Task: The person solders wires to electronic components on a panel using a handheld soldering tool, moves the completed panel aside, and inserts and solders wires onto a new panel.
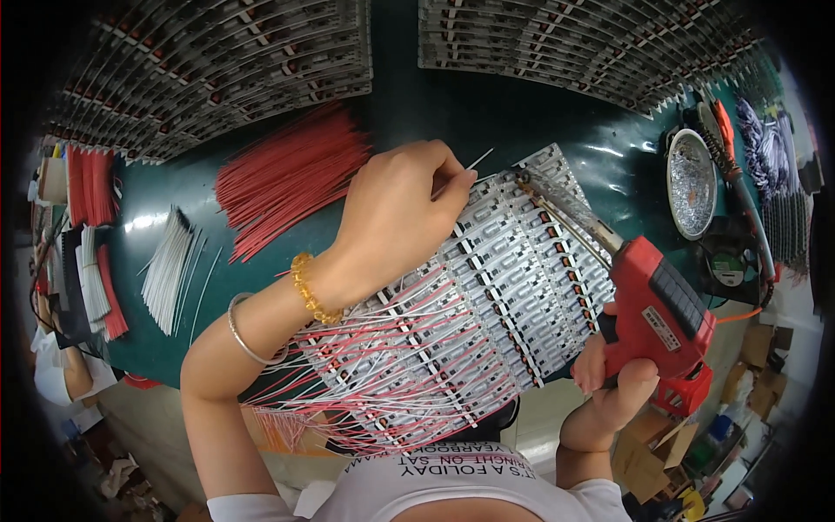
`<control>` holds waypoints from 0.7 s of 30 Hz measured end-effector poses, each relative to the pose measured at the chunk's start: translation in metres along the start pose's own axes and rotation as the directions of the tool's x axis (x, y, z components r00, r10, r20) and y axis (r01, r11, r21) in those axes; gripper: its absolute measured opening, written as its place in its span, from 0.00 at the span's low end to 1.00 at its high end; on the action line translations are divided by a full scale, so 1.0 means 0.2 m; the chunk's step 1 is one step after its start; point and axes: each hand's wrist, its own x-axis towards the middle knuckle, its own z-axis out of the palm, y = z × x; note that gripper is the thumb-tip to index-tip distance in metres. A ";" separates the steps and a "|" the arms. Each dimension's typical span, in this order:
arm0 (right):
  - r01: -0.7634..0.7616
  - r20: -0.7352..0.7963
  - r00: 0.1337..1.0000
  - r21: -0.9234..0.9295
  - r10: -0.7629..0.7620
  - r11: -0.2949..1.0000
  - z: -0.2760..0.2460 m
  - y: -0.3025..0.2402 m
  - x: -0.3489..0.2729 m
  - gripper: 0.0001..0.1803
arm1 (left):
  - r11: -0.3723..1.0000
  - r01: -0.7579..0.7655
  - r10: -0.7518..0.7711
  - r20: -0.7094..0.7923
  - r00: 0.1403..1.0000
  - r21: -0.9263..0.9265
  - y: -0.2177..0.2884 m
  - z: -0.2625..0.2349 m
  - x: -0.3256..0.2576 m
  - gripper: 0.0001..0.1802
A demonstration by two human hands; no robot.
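Observation:
My left hand (404,209) is closed in a pinch on a thin white wire (481,157), whose end sticks out past the fingertips. It hovers at the far edge of a panel of small circuit boards (509,270). Many red and white wires (391,348) trail from the panel's left and near rows. In my right hand (622,374) is a red soldering gun (657,304), its pistol grip wrapped by the fingers. The gun's long metal nose points left, over the panel, with its tip close to the far edge near my left fingertips.
Loose red wires (291,174) and white wires (170,278) lie left on the green table (391,117). Stacked board panels (235,70) stand at the back, with another stack (574,43) beside them. A metal dish (691,187) sits right. Another person's arm (76,374) shows far left.

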 end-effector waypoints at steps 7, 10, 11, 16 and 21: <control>-0.018 -0.025 1.000 0.009 0.018 1.000 0.00 0.02 0.01 0.43 | 0.998 -0.048 0.049 -0.027 0.998 0.032 -0.01 0.01 0.00 0.09; -0.026 -0.018 1.000 -0.032 0.025 0.999 0.00 0.04 0.00 0.42 | 0.997 -0.054 0.056 -0.029 0.998 0.047 -0.02 0.01 -0.01 0.09; -0.020 -0.025 1.000 -0.040 0.019 0.999 0.00 0.04 -0.01 0.42 | 0.997 -0.058 0.060 -0.036 0.998 0.050 -0.02 0.01 -0.01 0.09; -0.017 -0.060 0.998 -0.004 0.016 1.000 0.00 0.02 -0.03 0.44 | 0.994 -0.086 0.091 -0.055 0.994 0.074 -0.01 0.02 -0.01 0.09; -0.007 -0.093 0.996 0.026 0.009 1.000 0.02 0.04 -0.04 0.45 | 0.993 -0.088 0.093 -0.055 0.994 0.080 -0.02 0.02 -0.02 0.09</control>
